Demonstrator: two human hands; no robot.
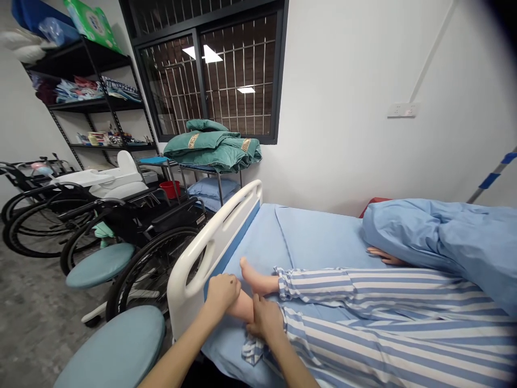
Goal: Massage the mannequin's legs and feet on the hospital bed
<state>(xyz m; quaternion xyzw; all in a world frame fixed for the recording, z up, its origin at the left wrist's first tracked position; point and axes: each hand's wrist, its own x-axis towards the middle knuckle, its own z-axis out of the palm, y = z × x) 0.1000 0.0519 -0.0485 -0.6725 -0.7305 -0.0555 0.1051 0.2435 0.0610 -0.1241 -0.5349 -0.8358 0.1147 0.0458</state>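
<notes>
A pair of legs in blue-and-white striped trousers [323,280] lies on the light-blue bed sheet [319,231]; whether they belong to a person or a manikin I cannot tell. My left hand [223,291] is closed over the toe end of the near foot [242,307]. Around the ankle of that same foot, my right hand [267,318] is wrapped, beside the trouser cuff. Just beyond rests the far foot [258,279], bare with toes up. A blue quilt [444,231] covers the upper body, and a hand [388,256] pokes out from under it.
The white footboard [214,237] rises beside my left hand. To the left stand a round stool [111,350], a second stool [100,265] and a wheelchair [161,237]. Green folded bedding [214,148] lies on a stand below the window. Black shelving [92,102] holds cloths.
</notes>
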